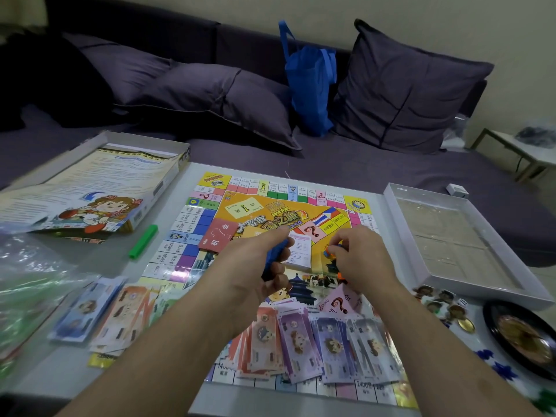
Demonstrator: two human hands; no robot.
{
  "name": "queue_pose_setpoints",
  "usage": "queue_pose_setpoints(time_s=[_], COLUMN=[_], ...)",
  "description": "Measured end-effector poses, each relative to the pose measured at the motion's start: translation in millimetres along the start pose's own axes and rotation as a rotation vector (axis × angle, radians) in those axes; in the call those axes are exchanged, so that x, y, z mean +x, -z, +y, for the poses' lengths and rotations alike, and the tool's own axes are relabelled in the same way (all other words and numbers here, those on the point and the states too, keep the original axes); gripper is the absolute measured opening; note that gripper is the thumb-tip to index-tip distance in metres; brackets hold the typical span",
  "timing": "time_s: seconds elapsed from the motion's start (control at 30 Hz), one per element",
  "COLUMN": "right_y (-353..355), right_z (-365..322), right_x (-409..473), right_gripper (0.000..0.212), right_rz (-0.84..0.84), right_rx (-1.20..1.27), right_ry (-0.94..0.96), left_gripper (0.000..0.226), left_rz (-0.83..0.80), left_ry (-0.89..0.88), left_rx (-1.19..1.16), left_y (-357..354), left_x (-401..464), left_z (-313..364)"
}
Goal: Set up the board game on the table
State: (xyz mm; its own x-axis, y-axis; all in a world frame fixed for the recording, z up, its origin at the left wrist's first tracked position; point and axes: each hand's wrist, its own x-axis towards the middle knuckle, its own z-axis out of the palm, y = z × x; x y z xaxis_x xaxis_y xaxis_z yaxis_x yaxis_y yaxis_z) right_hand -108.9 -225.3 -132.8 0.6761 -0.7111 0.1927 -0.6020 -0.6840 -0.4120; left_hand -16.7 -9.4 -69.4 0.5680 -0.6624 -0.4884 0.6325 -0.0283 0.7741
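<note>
Starting at the far left, the box lid [90,188] lay tilted with the rules sheet [99,191] spread over it, and a crinkled plastic bag [27,284] sat nearer. A green plastic stick [143,241] rested on the table [54,377] just left of the game board [270,206], which lay flat and open in the middle. Stacks of paper money [301,341] covered the board's near edge, with more bills [90,308] beside it on the left; these looked thin, light and slippery, best squared up and lifted by their edges. A red card deck [218,236] sat on the board's left part. The left hand [258,266] was curled round a blue plastic piece [275,255], stiff and light by its look. The right hand [361,257] pinched small coloured bits [331,249], too tiny to identify, over the board's centre. At the right lay the white box tray [451,236], cardboard tokens [436,299] and a black roulette wheel [523,335].
</note>
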Motion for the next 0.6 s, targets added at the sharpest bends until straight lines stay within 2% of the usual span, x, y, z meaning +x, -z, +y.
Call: queue_pose_setpoints(time_s=[0.07,0.13,0.27,0.37,0.5,0.6], right_y=[-1,-3,-7,-1,14,23], right_z=[-3,-4,-3,-3,-8,-14], right_x=[-2,-3,-5,-4,-8,-16], right_gripper=[0.008,0.02,0.012,0.013,0.01,0.014], right_rz=[-0.041,-0.076,-0.105,-0.071,-0.044,-0.04], right_rx=[-0.046,-0.104,-0.18,-0.095,0.169,0.281], right_ry=[0.034,0.045,0.056,0.037,0.0,-0.007], left_gripper=[0.029,0.029,0.029,0.03,0.026,0.024], left_rz=[0.002,0.002,-0.005,-0.016,-0.025,-0.036], left_ry=[-0.008,-0.006,-0.003,-0.001,-0.005,-0.024], left_rx=[0.009,0.009,0.009,0.023,0.048,0.092], left_y=[0,0,0,2,-3,-4], left_x=[0,0,0,1,0,-1], left_z=[-1,-1,-2,-1,1,0])
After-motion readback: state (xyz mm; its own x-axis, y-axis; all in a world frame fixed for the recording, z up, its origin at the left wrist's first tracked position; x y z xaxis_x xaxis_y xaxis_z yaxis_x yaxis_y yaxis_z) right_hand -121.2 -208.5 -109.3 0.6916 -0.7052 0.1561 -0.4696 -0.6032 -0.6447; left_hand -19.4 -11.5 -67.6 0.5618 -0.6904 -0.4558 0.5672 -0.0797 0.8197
